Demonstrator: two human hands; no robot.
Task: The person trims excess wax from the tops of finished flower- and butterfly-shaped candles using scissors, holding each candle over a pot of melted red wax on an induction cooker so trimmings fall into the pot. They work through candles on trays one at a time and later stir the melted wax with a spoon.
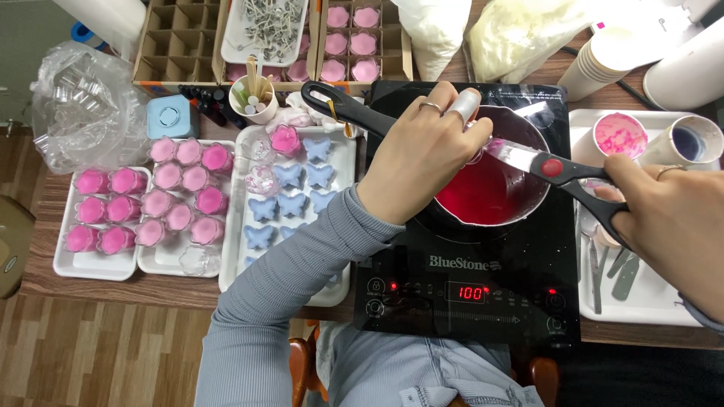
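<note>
Overhead, right hand (671,218) grips steel scissors (562,172) above glossy pink wax (483,192).

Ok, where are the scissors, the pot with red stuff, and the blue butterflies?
scissors (554,169), head view, red pivot screw.
pot (483,194), head view, red liquid inside.
blue butterflies (289,176), head view, middle of one butterfly on the white tray.

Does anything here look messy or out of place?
Mostly tidy. One oddity: a pink filled cup sits on the tray of blue butterfly shapes, away from the other pink cups. The paper cup at right is smeared with pink residue.
</note>
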